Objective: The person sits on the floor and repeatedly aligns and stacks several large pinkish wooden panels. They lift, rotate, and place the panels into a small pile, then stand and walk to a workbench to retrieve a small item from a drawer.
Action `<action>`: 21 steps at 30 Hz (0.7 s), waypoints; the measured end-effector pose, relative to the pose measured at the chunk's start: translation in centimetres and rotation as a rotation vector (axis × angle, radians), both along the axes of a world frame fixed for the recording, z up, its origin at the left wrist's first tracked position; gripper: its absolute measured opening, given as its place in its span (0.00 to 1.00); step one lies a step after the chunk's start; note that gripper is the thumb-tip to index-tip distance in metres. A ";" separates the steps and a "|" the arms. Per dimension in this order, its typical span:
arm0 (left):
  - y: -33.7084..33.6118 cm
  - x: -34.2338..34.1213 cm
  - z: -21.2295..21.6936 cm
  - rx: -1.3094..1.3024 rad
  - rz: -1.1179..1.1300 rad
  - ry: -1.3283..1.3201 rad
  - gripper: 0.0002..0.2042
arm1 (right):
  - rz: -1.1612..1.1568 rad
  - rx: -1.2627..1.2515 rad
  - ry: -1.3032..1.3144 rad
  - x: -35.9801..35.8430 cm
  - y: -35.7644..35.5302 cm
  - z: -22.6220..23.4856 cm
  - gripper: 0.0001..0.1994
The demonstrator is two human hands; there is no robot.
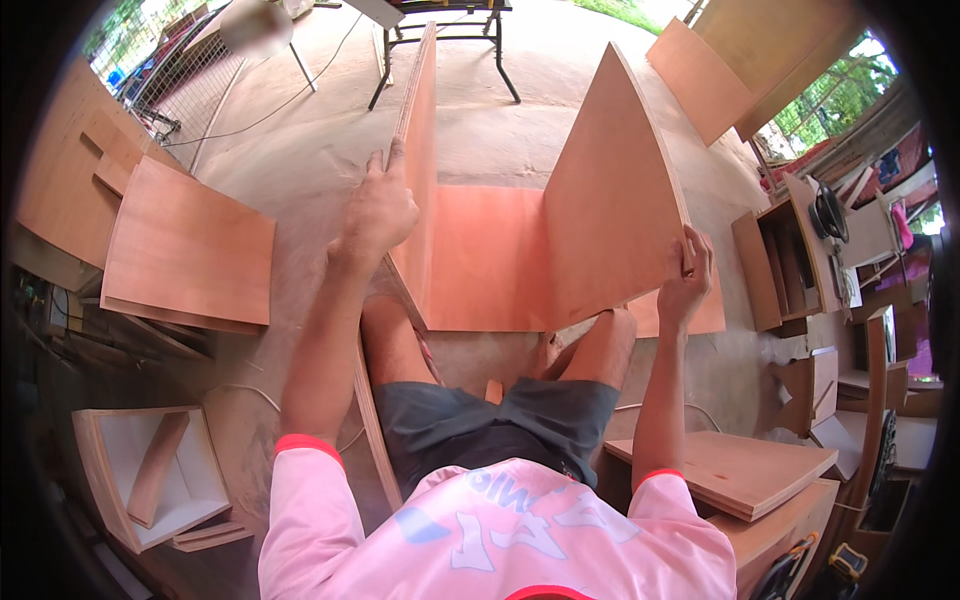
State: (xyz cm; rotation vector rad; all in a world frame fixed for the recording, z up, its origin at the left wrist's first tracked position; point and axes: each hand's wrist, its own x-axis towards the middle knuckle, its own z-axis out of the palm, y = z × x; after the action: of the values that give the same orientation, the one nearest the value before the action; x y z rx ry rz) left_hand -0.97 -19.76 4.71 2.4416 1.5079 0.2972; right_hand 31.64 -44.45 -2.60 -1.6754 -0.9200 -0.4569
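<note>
Two plywood panels stand upright in front of my knees, with a reddish plywood sheet [488,255] lying flat between and beneath them. My left hand [378,208] grips the edge of the left plywood panel [418,170], which I see nearly edge-on. Around the near edge of the right plywood panel [615,190] my right hand [688,278] is closed, its fingers bent over the edge. That panel leans outward to the right, and the flat sheet shows again past its lower edge. Whether the panels are joined to the sheet I cannot tell.
Stacked plywood sheets [190,245] stand at the left, above an open box [150,480] with a white inside. At the lower right, panels [740,470] lie on a wooden cabinet. A small cabinet [790,260] stands at the right. A folding workbench [445,40] is ahead.
</note>
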 end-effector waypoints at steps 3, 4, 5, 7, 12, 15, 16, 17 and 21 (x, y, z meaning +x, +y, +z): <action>0.4 -0.2 -0.4 -0.001 -0.015 -0.036 0.38 | 0.046 0.021 0.078 -0.2 0.1 -0.4 0.13; 0.4 -0.3 -0.6 -0.003 -0.019 -0.047 0.38 | 0.042 0.006 0.087 -0.3 0.1 -0.4 0.13; 0.5 -0.5 -0.7 -0.003 -0.012 -0.047 0.38 | 0.040 -0.012 0.081 -0.3 0.1 -0.5 0.14; 0.5 -0.7 -0.8 0.011 0.002 -0.056 0.37 | 0.030 -0.030 0.103 -0.3 0.1 -0.5 0.14; 0.5 -1.2 -0.3 -0.017 0.039 -0.022 0.37 | 0.028 -0.016 0.131 -0.3 0.1 -0.5 0.14; -0.1 -1.7 0.2 -0.024 0.048 -0.030 0.36 | 0.001 -0.034 0.105 -0.3 0.0 -0.6 0.14; -0.4 -2.0 0.3 -0.030 0.047 -0.034 0.36 | 0.017 -0.031 0.141 -0.3 -0.1 -0.6 0.14; -0.7 -2.2 0.5 -0.017 0.035 -0.038 0.36 | 0.013 -0.039 0.148 -0.3 -0.1 -0.6 0.14; -1.9 -3.0 1.2 -0.020 0.034 -0.029 0.35 | 0.007 -0.038 0.134 -0.3 -0.1 -0.7 0.14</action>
State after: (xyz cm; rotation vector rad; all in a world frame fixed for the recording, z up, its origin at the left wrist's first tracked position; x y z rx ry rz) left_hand -3.93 -21.69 5.96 2.3880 1.5344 0.3208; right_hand 31.31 -44.53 -3.27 -1.7152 -0.8398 -0.3199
